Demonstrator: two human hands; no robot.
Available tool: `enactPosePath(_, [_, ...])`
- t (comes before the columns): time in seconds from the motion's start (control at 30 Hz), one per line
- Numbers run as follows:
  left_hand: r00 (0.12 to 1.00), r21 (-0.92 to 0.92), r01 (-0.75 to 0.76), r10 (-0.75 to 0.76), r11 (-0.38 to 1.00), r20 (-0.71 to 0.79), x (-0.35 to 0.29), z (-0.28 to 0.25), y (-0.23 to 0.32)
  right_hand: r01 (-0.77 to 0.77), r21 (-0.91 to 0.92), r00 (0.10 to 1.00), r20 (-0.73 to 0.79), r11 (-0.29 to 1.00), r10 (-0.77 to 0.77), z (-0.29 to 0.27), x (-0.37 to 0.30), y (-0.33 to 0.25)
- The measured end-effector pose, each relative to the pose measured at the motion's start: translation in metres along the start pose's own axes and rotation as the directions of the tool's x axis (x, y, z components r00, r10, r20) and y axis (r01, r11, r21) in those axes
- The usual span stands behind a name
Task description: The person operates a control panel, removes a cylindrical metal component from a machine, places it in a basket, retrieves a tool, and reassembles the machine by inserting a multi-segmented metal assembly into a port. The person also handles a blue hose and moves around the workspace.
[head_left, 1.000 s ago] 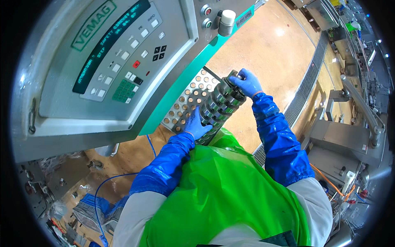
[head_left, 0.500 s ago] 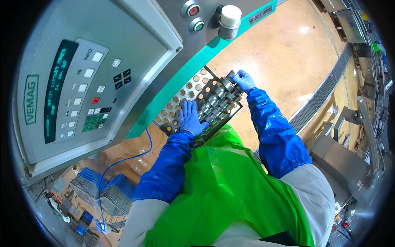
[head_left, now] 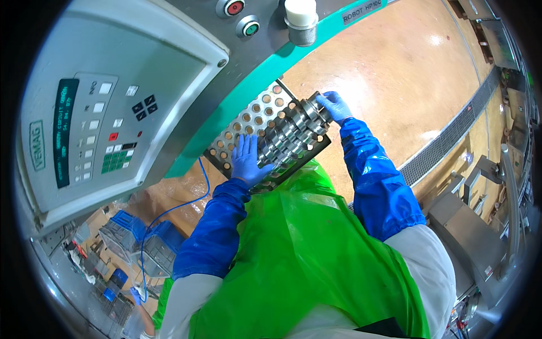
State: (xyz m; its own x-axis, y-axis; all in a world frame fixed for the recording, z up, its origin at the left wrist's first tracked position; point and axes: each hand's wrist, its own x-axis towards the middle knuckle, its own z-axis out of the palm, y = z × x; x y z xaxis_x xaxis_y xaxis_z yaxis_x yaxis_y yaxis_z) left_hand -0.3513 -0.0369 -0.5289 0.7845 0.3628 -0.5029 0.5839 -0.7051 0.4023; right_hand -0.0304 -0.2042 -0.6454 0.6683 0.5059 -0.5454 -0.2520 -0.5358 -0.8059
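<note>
A shiny metal auger (head_left: 287,135) with thick spiral flights lies slantwise on a metal plate full of round holes (head_left: 243,116), just in front of my green apron. My left hand (head_left: 247,163), in a blue glove, rests flat with fingers spread at the auger's near left end, partly over the holed plate. At the far right end, my gloved right hand (head_left: 336,107) has its fingers closed around the auger's tip. The palm side of both hands is hidden.
A grey machine with a control panel (head_left: 113,130) and green edge stands at left, with red and green push buttons (head_left: 247,26) and a white knob (head_left: 301,16). A blue cable (head_left: 169,212) hangs below. Blue crates (head_left: 161,243) and another person's gloved hand (head_left: 135,295) are lower left.
The whole view has shifted, with the machine sliding left in the picture. My left hand lies a little farther left; my right hand stays at the auger's tip. More of the other person shows.
</note>
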Motion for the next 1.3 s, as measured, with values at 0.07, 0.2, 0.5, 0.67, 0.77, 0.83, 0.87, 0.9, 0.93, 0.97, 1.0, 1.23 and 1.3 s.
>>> enactPosePath(0.07, [0.999,0.02,0.038,-0.037,0.999,-0.036,-0.028,-0.003,-0.014,0.05,0.043,0.998,-0.031,0.998,-0.049,-0.006,-0.005,0.01])
enactPosePath(0.2, [0.977,-0.004,0.198,-0.198,0.98,-0.085,-0.09,-0.006,-0.051,-0.045,0.006,0.996,-0.081,0.999,0.045,-0.033,-0.021,0.021])
enactPosePath(0.5, [0.853,-0.017,0.507,-0.504,0.862,-0.138,-0.23,0.0,-0.13,-0.055,-0.201,0.974,-0.225,0.978,0.008,-0.096,-0.07,0.119])
enactPosePath(0.67, [0.805,-0.214,0.513,-0.553,0.831,-0.214,-0.274,-0.026,-0.157,-0.012,-0.311,0.982,-0.181,0.95,-0.047,-0.124,-0.091,0.175])
enactPosePath(0.77, [0.785,-0.298,0.448,-0.53,0.843,-0.32,-0.311,-0.024,-0.179,-0.107,-0.329,0.976,-0.213,0.938,0.037,-0.094,-0.127,0.122])
enactPosePath(0.83, [0.778,-0.401,0.399,-0.536,0.824,-0.327,-0.346,-0.011,-0.2,-0.002,-0.43,0.961,-0.25,0.903,-0.117,-0.103,-0.125,0.116])
enactPosePath(0.87, [0.768,-0.441,0.388,-0.549,0.809,-0.331,-0.366,0.002,-0.213,0.007,-0.453,0.963,-0.236,0.891,-0.128,-0.092,-0.123,0.108])
enactPosePath(0.9, [0.767,-0.454,0.354,-0.532,0.818,-0.36,-0.39,0.018,-0.229,0.04,-0.471,0.966,-0.206,0.881,-0.154,-0.08,-0.131,0.099])
enactPosePath(0.93, [0.742,-0.504,0.418,-0.604,0.756,-0.292,-0.413,0.032,-0.245,0.07,-0.486,0.968,-0.178,0.871,-0.178,-0.069,-0.142,0.091])
enactPosePath(0.97, [0.713,-0.546,0.476,-0.666,0.689,-0.22,-0.436,0.045,-0.26,0.095,-0.531,0.971,-0.138,0.842,-0.196,-0.057,-0.153,0.082])
enactPosePath(1.0, [0.682,-0.62,0.49,-0.713,0.613,-0.167,-0.462,0.058,-0.269,0.112,-0.581,0.972,-0.104,0.806,-0.21,-0.052,-0.165,0.073])
enactPosePath(1.23, [0.296,-0.724,0.673,-0.952,0.147,0.081,-0.655,0.214,-0.307,0.051,-0.562,0.998,0.013,0.826,-0.053,0.003,-0.21,-0.023])
enactPosePath(1.3, [0.263,-0.727,0.673,-0.963,0.141,0.057,-0.676,0.243,-0.293,0.098,-0.571,0.994,0.09,0.815,-0.057,0.023,-0.206,-0.036])
